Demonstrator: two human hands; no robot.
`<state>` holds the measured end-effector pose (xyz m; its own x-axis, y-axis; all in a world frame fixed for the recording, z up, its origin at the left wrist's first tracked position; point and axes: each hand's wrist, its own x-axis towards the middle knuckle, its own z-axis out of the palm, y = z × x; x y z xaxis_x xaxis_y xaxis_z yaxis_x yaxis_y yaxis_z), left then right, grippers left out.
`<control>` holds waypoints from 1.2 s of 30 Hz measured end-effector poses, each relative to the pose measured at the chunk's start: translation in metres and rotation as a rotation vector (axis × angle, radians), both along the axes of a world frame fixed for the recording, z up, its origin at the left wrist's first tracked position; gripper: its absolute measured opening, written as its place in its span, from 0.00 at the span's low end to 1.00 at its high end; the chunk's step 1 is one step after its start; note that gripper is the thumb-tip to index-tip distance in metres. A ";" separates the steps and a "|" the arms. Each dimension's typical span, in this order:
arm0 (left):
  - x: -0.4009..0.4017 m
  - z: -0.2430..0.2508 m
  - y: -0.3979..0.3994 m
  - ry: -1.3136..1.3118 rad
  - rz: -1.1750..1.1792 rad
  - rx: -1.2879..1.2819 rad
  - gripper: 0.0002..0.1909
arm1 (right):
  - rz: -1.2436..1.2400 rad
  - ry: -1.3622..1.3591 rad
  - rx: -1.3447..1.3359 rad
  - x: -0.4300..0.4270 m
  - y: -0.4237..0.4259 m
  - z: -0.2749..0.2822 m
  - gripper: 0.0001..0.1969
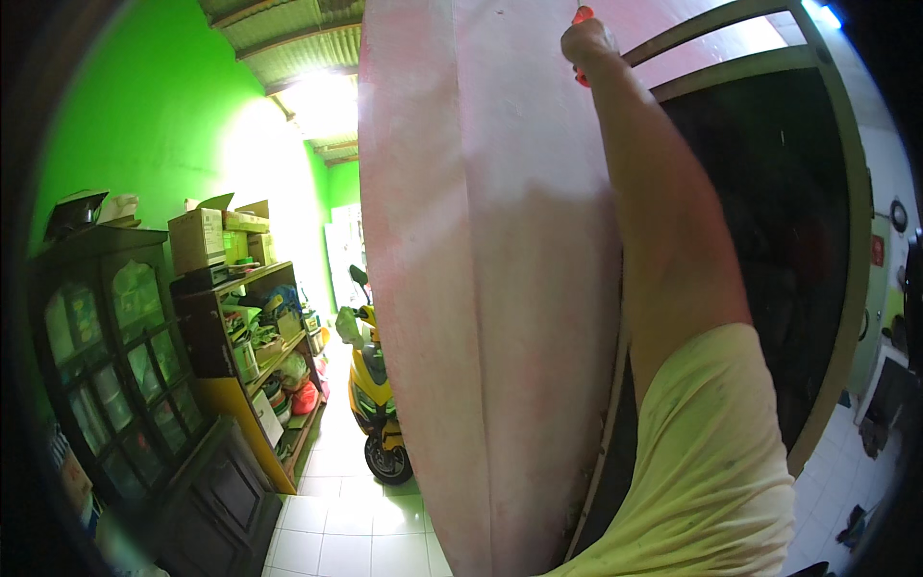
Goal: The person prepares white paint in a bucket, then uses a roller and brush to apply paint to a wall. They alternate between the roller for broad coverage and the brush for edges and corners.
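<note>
My right hand [590,42] is raised high in front of a pinkish-white wall [533,130], its fingers closed around a red-orange handle [583,14]. The handle shows above and below my fist. What the tool's working end looks like, and whether it touches the wall, I cannot tell. Patchy pink and whitish paint covers the wall, which has a vertical corner edge down its middle. A light sleeve with small dark specks covers my upper arm. My left hand is out of view.
Right of the wall is a dark pane [779,238] in a wooden frame [854,288]. A yellow motor scooter [371,382] stands behind the wall's left edge. At left are a dark glass-fronted cabinet [209,483] and a loaded shelf unit [209,332] with cardboard boxes [196,240] on top.
</note>
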<state>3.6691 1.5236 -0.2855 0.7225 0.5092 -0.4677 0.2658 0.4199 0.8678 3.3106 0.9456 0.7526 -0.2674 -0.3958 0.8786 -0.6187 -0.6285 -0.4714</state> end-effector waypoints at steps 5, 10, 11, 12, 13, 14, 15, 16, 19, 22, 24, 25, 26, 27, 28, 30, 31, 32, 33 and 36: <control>0.000 -0.001 -0.018 0.052 -0.050 -0.008 0.10 | 0.057 0.041 0.044 0.025 0.001 -0.102 0.18; 0.004 -0.007 -0.026 0.061 -0.109 -0.065 0.11 | 0.177 -0.031 0.113 0.049 0.027 -0.249 0.22; 0.006 -0.008 -0.027 0.053 -0.132 -0.061 0.11 | 0.172 -0.038 0.113 0.051 0.025 -0.277 0.22; 0.006 -0.010 -0.028 0.045 -0.146 -0.058 0.11 | 0.176 -0.043 0.112 0.054 0.021 -0.305 0.23; 0.005 -0.011 -0.025 0.038 -0.150 -0.054 0.11 | 0.195 -0.047 0.122 0.058 0.025 -0.330 0.24; 0.005 -0.011 -0.020 0.031 -0.161 -0.046 0.10 | 0.207 -0.052 0.136 0.058 0.028 -0.356 0.24; 0.006 -0.012 -0.018 0.024 -0.179 -0.040 0.10 | 0.186 -0.054 0.138 0.055 0.025 -0.382 0.24; 0.005 -0.013 -0.018 0.018 -0.191 -0.038 0.10 | 0.169 -0.055 0.137 0.052 0.018 -0.408 0.25; -0.007 -0.005 -0.004 0.087 -0.192 -0.064 0.10 | 0.103 -0.109 0.104 0.057 0.015 -0.474 0.22; -0.010 -0.004 0.005 0.089 -0.173 0.010 0.10 | 0.155 -0.094 0.037 0.057 0.016 -0.489 0.23; -0.013 -0.002 0.007 0.090 -0.162 0.015 0.11 | 0.172 -0.055 0.055 0.062 0.005 -0.467 0.26; -0.013 -0.001 0.007 0.092 -0.162 0.015 0.11 | 0.174 -0.032 0.063 0.063 -0.001 -0.447 0.28; -0.015 0.001 0.006 0.093 -0.161 0.014 0.11 | 0.188 -0.034 0.044 0.065 0.000 -0.422 0.27; -0.014 0.002 0.000 0.097 -0.174 0.012 0.11 | 0.190 -0.034 0.021 0.062 0.003 -0.391 0.27; -0.014 0.003 0.000 0.096 -0.171 0.013 0.11 | 0.218 -0.045 0.040 0.064 -0.003 -0.365 0.27; -0.017 0.004 0.000 0.101 -0.162 0.015 0.11 | 0.238 -0.060 0.034 0.068 -0.001 -0.308 0.26; -0.019 0.004 0.000 0.103 -0.156 0.015 0.11 | 0.226 -0.066 0.009 0.067 0.012 -0.276 0.25; -0.020 0.004 -0.002 0.106 -0.158 0.015 0.11 | 0.185 -0.075 -0.037 0.065 0.018 -0.247 0.22; -0.019 0.004 -0.006 0.110 -0.170 0.018 0.11 | 0.134 -0.082 -0.084 0.060 0.022 -0.218 0.19; -0.020 0.004 -0.007 0.122 -0.164 0.030 0.12 | 0.042 -0.054 -0.264 0.049 0.012 -0.134 0.17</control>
